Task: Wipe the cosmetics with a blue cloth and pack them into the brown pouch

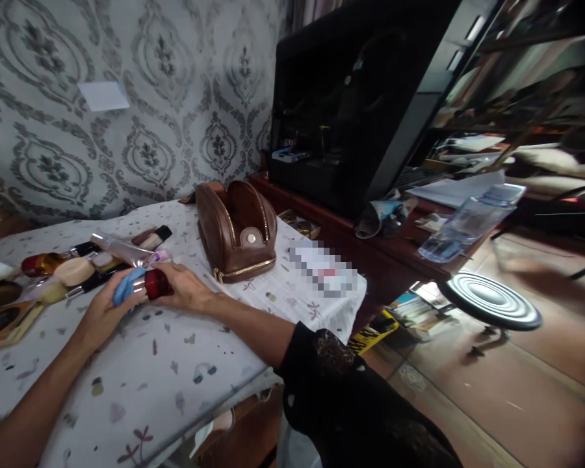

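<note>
My left hand point(108, 307) is closed around a blue cloth point(127, 286) and presses it against a small dark red bottle point(156, 283). My right hand point(185, 287) grips that same bottle from the right, low over a table covered with a white patterned cloth point(166, 377). Just behind my hands lie a pink tube point(121, 250) and several cosmetics point(73, 270). An open brown leather toiletry bag point(236, 229) stands upright to the right of my hands.
A palette and jars point(0, 312) sit at the table's left edge. A dark cabinet point(351, 104) stands on a red-brown shelf with a plastic water bottle point(468, 224). A round black stool point(490, 301) and stacked books point(409, 309) are on the floor at right.
</note>
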The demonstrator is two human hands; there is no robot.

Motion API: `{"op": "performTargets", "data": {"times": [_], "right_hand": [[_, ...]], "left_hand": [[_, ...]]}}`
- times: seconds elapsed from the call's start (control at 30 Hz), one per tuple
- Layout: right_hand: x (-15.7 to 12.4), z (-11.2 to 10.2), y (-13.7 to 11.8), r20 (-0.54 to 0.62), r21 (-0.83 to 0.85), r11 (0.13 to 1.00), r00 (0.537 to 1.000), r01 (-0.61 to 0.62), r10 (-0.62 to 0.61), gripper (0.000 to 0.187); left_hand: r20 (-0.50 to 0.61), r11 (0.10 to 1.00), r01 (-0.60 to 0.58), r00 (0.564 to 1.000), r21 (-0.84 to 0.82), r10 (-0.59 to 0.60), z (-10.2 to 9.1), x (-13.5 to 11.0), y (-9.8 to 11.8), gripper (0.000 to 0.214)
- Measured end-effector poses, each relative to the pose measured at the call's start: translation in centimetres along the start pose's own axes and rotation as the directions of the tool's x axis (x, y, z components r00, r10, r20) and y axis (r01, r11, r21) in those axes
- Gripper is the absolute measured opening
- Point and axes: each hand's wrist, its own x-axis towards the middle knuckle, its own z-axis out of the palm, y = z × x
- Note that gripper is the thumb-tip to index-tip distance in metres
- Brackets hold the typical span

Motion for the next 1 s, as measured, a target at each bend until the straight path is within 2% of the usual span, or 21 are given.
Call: {"op": "performTargets", "data": {"times": [0.2,0.33,0.6,0.7,0.83,1.0], "right_hand": [[-0.2,-0.2,-0.3,-0.007,0.011,1.0,1.0,-0.012,0.012,0.069],[-0.4,-0.1,-0.6,-0.008,0.007,0.999,0.999,-0.037,0.037,0.066],[-0.1,-0.3,-0.6,0.063,-0.08,0.995,0.996,-0.062,0.067,0.067],[0.3,-0.8,-0.2,0.107,-0.029,0.999,0.993,-0.043,0.046,0.064],[0.3,-1.0,0.4,0.052,0.095,0.995,0.999,0.004,-0.009,0.064],[-0.2,-0.9,0.4,0.07,0.07,0.998,0.998,0.005,-0.009,0.062]], "left_hand": [[-0.034,0.992,0.023,0.999,0.128,-0.019,0.0,-0.4,0.1,0.061],[-0.066,0.988,0.005,0.998,0.152,0.006,0.1,-0.5,0.6,0.061],[-0.102,0.977,0.026,0.995,0.213,-0.004,0.1,-0.5,1.0,0.066],[-0.103,0.973,0.058,0.994,0.222,-0.036,0.1,-0.6,0.9,0.068],[-0.116,0.969,0.074,0.992,0.237,-0.048,0.3,-0.6,0.7,0.062],[-0.147,0.966,0.053,0.989,0.252,-0.016,0.5,-0.9,0.9,0.062]]}}
